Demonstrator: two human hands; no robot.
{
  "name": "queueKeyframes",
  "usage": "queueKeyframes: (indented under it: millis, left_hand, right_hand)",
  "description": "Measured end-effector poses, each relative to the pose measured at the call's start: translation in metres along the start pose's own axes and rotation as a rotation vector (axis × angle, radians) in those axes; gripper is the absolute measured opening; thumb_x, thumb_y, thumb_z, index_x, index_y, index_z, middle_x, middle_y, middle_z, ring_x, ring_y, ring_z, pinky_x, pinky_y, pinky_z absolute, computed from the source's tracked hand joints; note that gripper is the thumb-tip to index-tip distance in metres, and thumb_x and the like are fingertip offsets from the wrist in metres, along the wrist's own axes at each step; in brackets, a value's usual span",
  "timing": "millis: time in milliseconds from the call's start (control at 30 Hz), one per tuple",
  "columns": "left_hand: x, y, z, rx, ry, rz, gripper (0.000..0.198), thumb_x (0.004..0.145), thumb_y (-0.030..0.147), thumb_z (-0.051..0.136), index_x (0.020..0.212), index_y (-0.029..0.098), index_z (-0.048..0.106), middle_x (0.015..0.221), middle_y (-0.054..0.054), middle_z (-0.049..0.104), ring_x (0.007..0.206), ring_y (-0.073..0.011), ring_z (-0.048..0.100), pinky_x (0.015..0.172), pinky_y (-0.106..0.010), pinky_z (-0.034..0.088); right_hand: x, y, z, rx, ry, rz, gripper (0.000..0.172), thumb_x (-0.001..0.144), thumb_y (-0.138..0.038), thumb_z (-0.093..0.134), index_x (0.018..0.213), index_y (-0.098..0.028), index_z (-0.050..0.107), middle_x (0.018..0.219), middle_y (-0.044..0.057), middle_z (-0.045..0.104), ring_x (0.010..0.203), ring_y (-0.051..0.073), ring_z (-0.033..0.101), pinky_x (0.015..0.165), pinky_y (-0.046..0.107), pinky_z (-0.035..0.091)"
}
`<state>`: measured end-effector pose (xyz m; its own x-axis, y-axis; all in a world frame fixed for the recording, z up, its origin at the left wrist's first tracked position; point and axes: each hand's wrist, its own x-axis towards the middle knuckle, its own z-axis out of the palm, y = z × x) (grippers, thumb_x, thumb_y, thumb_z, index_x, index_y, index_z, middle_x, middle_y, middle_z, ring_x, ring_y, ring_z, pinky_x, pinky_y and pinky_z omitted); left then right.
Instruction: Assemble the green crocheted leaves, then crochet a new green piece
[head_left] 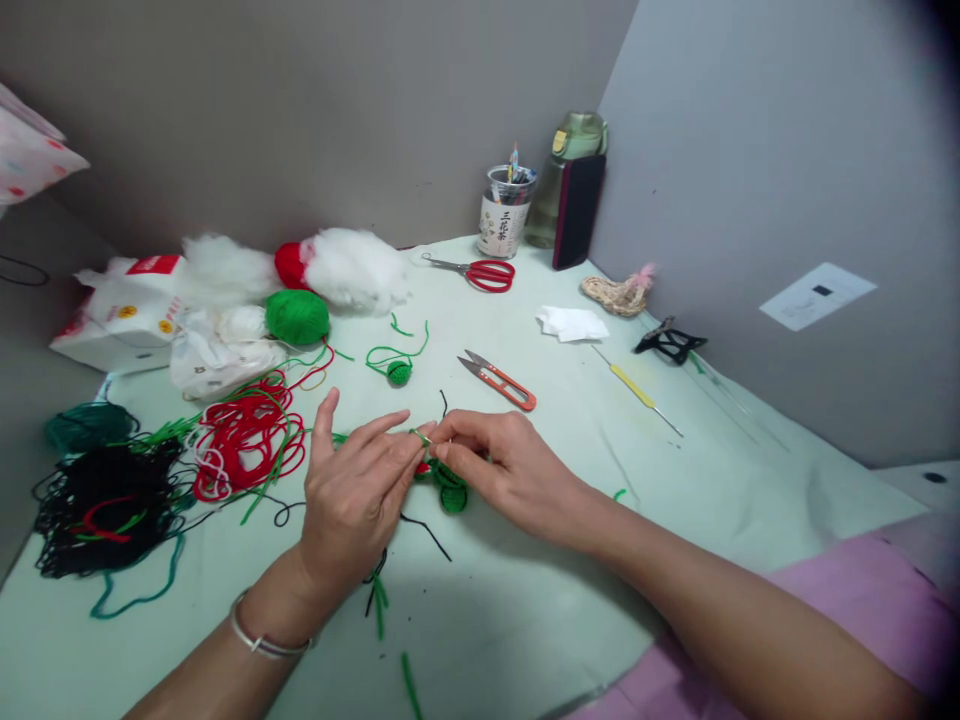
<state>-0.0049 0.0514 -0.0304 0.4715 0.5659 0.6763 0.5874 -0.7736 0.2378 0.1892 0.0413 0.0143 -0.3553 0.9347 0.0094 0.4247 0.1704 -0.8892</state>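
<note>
My left hand (360, 480) pinches with thumb and index finger while its other fingers spread apart. At its fingertips is a small green crocheted piece (452, 488) with a bit of red and dark stripes, partly hidden under my right hand. My right hand (510, 465) has thumb and index finger pressed together, meeting the left fingertips. Between them shows a short pale green strand (421, 437), perhaps yarn; whether a hook or needle is there I cannot make out. Behind the hands lies a small green crocheted ball (399, 373) with a yarn tail.
Orange thread snips (499, 382), red-handled scissors (480, 272) and a yellow-handled crochet hook (634, 385) lie beyond my hands. To the left are tangled black yarn (112, 510), red yarn (251, 440), a green yarn ball (298, 317) and white stuffing (356, 270). A pen cup (504, 225) and bottle (546, 205) stand behind.
</note>
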Motion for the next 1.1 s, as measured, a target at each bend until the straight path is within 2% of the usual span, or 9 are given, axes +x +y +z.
queueKeyframes:
  millis: [133, 267, 367, 567, 800, 900, 967, 1033, 1100]
  left_hand:
    - [-0.001, 0.000, 0.003, 0.069, -0.021, 0.009, 0.014, 0.093, 0.004, 0.062, 0.102, 0.015, 0.067, 0.122, -0.019, 0.076, 0.128, -0.0380, 0.063, 0.115, -0.075, 0.025]
    - [-0.001, 0.001, 0.005, 0.120, -0.057, -0.006, 0.014, 0.094, 0.005, 0.060, 0.104, 0.014, 0.066, 0.135, -0.023, 0.068, 0.139, -0.0418, 0.052, 0.114, -0.075, 0.026]
    - [-0.002, 0.001, 0.006, 0.134, -0.079, -0.024, 0.020, 0.095, 0.006, 0.059, 0.111, 0.016, 0.065, 0.140, -0.023, 0.064, 0.143, -0.0413, 0.047, 0.114, -0.075, 0.026]
    - [-0.003, 0.000, 0.008, 0.129, -0.065, -0.014, 0.019, 0.095, 0.006, 0.060, 0.110, 0.016, 0.064, 0.142, -0.025, 0.062, 0.147, -0.0387, 0.041, 0.116, -0.073, 0.025]
    - [-0.002, 0.000, 0.008, 0.122, -0.056, -0.026, 0.018, 0.095, 0.009, 0.061, 0.110, 0.018, 0.065, 0.143, -0.022, 0.062, 0.148, -0.0371, 0.040, 0.116, -0.072, 0.024]
    - [-0.002, 0.000, 0.008, 0.077, -0.045, -0.045, 0.018, 0.095, 0.008, 0.061, 0.109, 0.017, 0.068, 0.141, -0.020, 0.065, 0.147, -0.0368, 0.042, 0.118, -0.072, 0.022]
    - [-0.003, -0.001, 0.008, -0.028, -0.038, -0.101, 0.020, 0.096, 0.009, 0.060, 0.110, 0.019, 0.070, 0.130, -0.015, 0.074, 0.141, -0.0333, 0.051, 0.120, -0.071, 0.020]
    - [-0.004, -0.003, 0.009, -0.212, -0.028, -0.231, 0.020, 0.096, 0.013, 0.061, 0.110, 0.022, 0.071, 0.116, -0.008, 0.080, 0.126, -0.0279, 0.065, 0.121, -0.066, 0.025]
    - [-0.005, -0.004, 0.009, -0.404, -0.018, -0.412, 0.016, 0.096, 0.020, 0.063, 0.107, 0.024, 0.074, 0.108, -0.005, 0.081, 0.112, -0.0246, 0.073, 0.119, -0.060, 0.034]
  right_hand:
    - [0.001, 0.003, 0.000, -0.047, 0.007, -0.047, 0.019, 0.093, -0.013, 0.050, 0.088, -0.017, 0.068, 0.062, -0.005, 0.050, 0.057, 0.009, 0.040, 0.058, 0.023, 0.029]
    - [0.002, 0.007, 0.001, -0.042, 0.030, -0.039, 0.020, 0.094, -0.014, 0.050, 0.087, -0.018, 0.068, 0.062, -0.006, 0.050, 0.056, 0.008, 0.039, 0.058, 0.023, 0.029]
    - [0.004, 0.010, 0.001, -0.055, 0.028, -0.035, 0.020, 0.094, -0.014, 0.050, 0.087, -0.018, 0.068, 0.060, -0.006, 0.048, 0.055, 0.008, 0.039, 0.058, 0.023, 0.029]
    - [0.008, 0.014, -0.001, -0.095, 0.074, 0.014, 0.018, 0.092, -0.015, 0.052, 0.078, -0.018, 0.064, 0.056, -0.007, 0.045, 0.053, 0.008, 0.038, 0.056, 0.024, 0.026]
    - [0.009, 0.016, -0.003, -0.096, 0.047, 0.012, 0.018, 0.093, -0.017, 0.052, 0.077, -0.019, 0.060, 0.057, -0.007, 0.046, 0.053, 0.009, 0.039, 0.056, 0.024, 0.025]
    - [0.009, 0.017, -0.003, -0.098, 0.040, -0.019, 0.017, 0.094, -0.018, 0.052, 0.079, -0.019, 0.060, 0.056, -0.007, 0.046, 0.054, 0.009, 0.039, 0.056, 0.024, 0.025]
    - [0.009, 0.017, -0.003, -0.097, 0.044, -0.021, 0.017, 0.094, -0.019, 0.053, 0.080, -0.018, 0.062, 0.056, -0.007, 0.046, 0.054, 0.009, 0.039, 0.056, 0.024, 0.026]
    - [0.009, 0.017, -0.002, -0.075, 0.041, -0.004, 0.017, 0.094, -0.020, 0.053, 0.082, -0.018, 0.065, 0.057, -0.007, 0.047, 0.053, 0.008, 0.039, 0.055, 0.023, 0.027]
    - [0.010, 0.017, -0.001, -0.019, 0.040, 0.020, 0.016, 0.095, -0.022, 0.054, 0.086, -0.019, 0.067, 0.057, -0.007, 0.048, 0.052, 0.008, 0.040, 0.054, 0.023, 0.028]
